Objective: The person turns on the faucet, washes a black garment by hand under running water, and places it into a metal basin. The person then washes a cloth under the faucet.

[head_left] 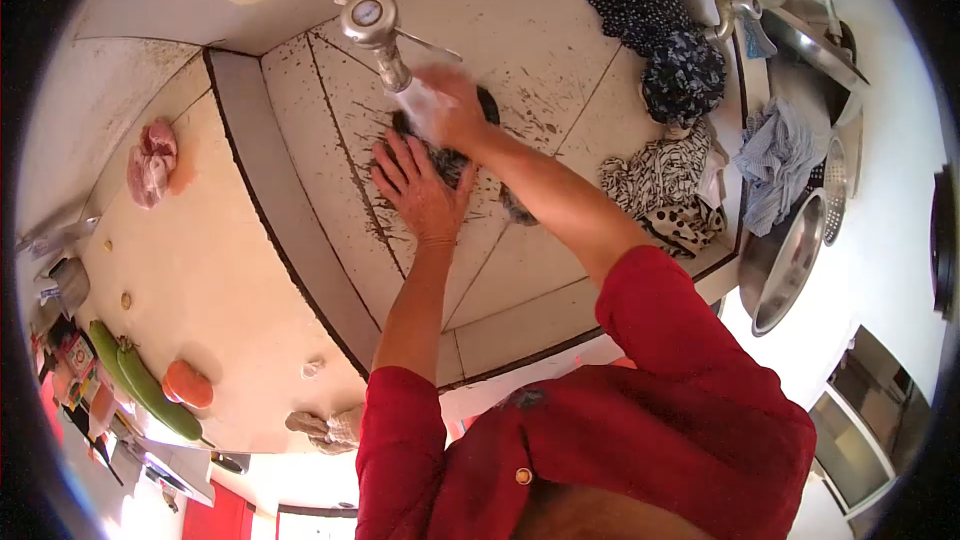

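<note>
My left hand (415, 185) lies flat with its fingers spread, pressing the edge of a dark, wet cloth (452, 166) on the tiled basin floor. Just above it, my right hand (448, 105) is over the same cloth, directly below the tap (375, 25). Motion and a whitish blur, perhaps running water, smear its fingers, so whether it grips anything is unclear. Much of the cloth is hidden by both hands. Another dark bit (515, 208) shows beside my right forearm. Dark splashes streak the tiles around the hands.
Black patterned cloths (683, 75) and black-and-white garments (660, 180) lie at the basin's right side. Beyond the rim are a striped cloth (775, 165) and a steel bowl (790, 265). The left counter holds raw meat (153, 162), green gourds (145, 385) and an orange vegetable piece (188, 384).
</note>
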`<state>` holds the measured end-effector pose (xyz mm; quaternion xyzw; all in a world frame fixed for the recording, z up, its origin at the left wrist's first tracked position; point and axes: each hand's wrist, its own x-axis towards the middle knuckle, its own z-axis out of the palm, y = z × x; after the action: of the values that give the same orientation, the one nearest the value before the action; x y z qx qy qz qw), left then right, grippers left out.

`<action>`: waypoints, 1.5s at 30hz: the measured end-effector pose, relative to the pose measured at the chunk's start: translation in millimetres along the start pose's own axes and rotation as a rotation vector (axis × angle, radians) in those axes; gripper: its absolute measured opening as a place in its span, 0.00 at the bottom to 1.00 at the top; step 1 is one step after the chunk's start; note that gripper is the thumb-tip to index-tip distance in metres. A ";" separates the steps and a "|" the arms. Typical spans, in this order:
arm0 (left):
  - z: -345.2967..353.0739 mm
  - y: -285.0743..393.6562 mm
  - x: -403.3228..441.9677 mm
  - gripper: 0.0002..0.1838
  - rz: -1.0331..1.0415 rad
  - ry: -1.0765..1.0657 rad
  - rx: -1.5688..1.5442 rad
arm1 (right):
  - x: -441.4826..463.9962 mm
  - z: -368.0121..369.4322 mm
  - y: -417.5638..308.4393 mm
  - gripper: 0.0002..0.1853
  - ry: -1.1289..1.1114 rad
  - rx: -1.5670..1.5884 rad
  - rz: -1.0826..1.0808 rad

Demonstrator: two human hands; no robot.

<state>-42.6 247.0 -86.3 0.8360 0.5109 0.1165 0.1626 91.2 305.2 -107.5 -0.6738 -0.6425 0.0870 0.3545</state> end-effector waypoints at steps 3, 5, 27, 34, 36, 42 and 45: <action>8.1 -1.9 -1.6 0.47 0.016 0.069 0.011 | 25.6 -12.6 -5.8 0.15 0.021 0.050 0.017; 7.3 -3.2 -1.0 0.45 0.004 0.083 0.000 | 28.5 -19.5 -15.3 0.17 -0.043 0.043 0.105; 3.8 -12.8 -5.8 0.31 0.006 0.326 -0.281 | -4.4 -23.7 -13.8 0.24 0.020 -0.101 0.194; -1.8 -1.3 -2.7 0.49 0.002 0.114 -0.123 | -3.8 -20.0 -10.0 0.11 0.010 -0.070 0.111; 21.1 -10.8 -7.3 0.50 0.033 0.089 0.029 | -41.7 -60.2 -45.5 0.10 -0.154 0.035 -0.025; 9.3 5.5 -0.6 0.49 -0.037 0.026 0.045 | -20.4 -2.6 2.6 0.14 -0.219 -0.122 0.023; -4.5 12.1 1.7 0.48 -0.061 0.011 -0.040 | 1.6 -8.7 -1.7 0.16 -0.009 -0.154 -0.041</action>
<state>-33.6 244.1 -77.4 0.8160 0.5347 0.1262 0.1798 95.0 303.3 -99.6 -0.6855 -0.6625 0.0331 0.3002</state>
